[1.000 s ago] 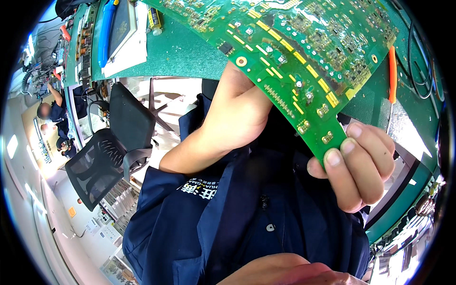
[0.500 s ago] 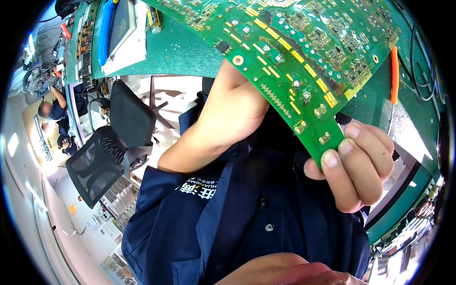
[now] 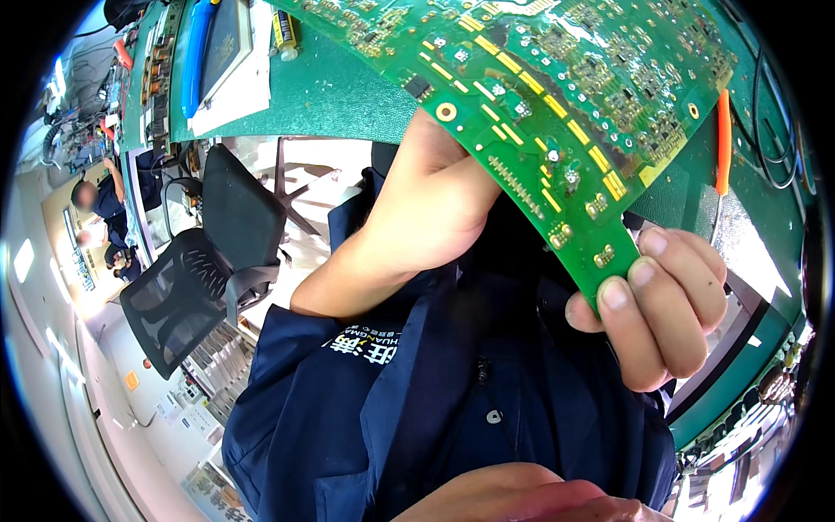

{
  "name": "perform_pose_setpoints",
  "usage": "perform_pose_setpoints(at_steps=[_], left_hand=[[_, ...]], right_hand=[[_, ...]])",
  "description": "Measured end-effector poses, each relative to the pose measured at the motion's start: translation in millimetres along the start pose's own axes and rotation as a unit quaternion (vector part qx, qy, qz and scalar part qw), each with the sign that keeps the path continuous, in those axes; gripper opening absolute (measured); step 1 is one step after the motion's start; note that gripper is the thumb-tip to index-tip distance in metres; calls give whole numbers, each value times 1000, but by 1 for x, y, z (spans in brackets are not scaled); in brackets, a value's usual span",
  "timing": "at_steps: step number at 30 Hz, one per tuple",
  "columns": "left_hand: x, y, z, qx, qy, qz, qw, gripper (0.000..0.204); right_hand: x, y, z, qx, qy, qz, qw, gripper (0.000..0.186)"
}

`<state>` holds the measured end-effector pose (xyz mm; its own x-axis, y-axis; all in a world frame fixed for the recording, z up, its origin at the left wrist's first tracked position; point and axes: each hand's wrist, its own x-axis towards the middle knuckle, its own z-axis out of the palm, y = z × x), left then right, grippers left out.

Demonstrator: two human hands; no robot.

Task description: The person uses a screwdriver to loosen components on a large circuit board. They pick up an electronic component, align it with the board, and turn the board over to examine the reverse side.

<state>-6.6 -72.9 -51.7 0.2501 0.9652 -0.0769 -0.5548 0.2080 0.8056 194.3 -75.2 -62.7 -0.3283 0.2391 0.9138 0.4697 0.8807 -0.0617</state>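
In the head view, little has changed over the last second: the circuit board [image 3: 557, 113] has shifted only slightly, with its lower corner now sitting a touch further down and to the right, and the two hands have kept their places. That reads as a steady look at the board, not a move to set it down.

The right hand [image 3: 657, 304] has its grip closed on the board's lower corner, fingertips [image 3: 613, 294] pressed on the near face. The left hand [image 3: 435, 209] is behind the board near its middle; its fingers are hidden by the board, so I cannot tell whether that grip is closed or merely propping it.

The board is held up in the air close to the camera, tilted, above the person's dark blue jacket [image 3: 391, 409] and in front of the green counter [image 3: 339, 87]. It is green, with yellow pads in rows, small grey soldered parts, a round mounting hole near its left edge and a darkened patch toward its right edge.

An orange-handled tool [image 3: 724, 130] lies on the counter to the right, and a black mesh chair [image 3: 204, 270] stands to the left.
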Motion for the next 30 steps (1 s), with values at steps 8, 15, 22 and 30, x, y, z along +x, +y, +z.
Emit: perform_pose_setpoints(at_steps=[8, 15, 22, 30], left_hand=[[1, 3, 7, 73, 31, 1, 997, 24], [3, 5, 8, 99, 30, 3, 995, 22], [1, 3, 4, 65, 22, 0, 998, 24], [2, 2, 4, 70, -2, -5, 998, 24]], right_hand=[[-2, 0, 1, 3, 2, -7, 1000, 26], [-3, 0, 1, 4, 3, -8, 1000, 26], [-4, 2, 3, 1, 19, -8, 1000, 26], [-7, 5, -7, 10, 4, 7, 1000, 28]])
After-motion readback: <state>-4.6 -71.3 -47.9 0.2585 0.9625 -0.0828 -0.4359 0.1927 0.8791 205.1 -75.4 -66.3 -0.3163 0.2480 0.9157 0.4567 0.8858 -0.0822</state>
